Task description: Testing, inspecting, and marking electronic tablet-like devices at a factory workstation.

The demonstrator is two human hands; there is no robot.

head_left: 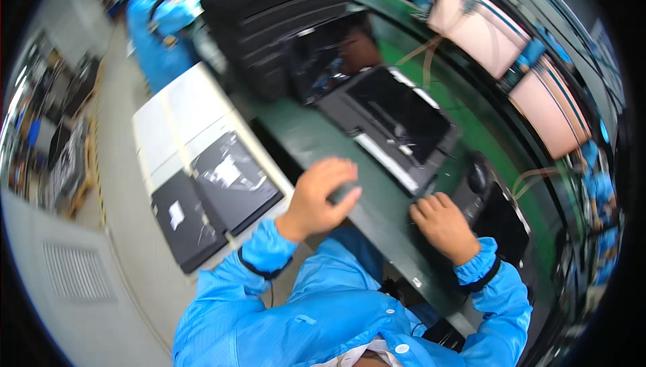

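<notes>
A glossy black laptop (397, 121) with a smooth plastic-looking casing lies on a matt dark-green desk (303, 135). Smooth, faintly shiny blue cloth sleeves (269, 249) end in elastic cuffs; shiny film bags (232, 178) cover dark panels on a pale matt cart (178, 114).

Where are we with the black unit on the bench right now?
Looks done: the flat black unit already lies on the green bench, its dark panel facing up. In hand: nothing is gripped; the left hand hovers open near its front edge, and the right hand rests curled on the bench. Possibly left: black trays stacked behind it and bagged black panels on the side table.
</notes>
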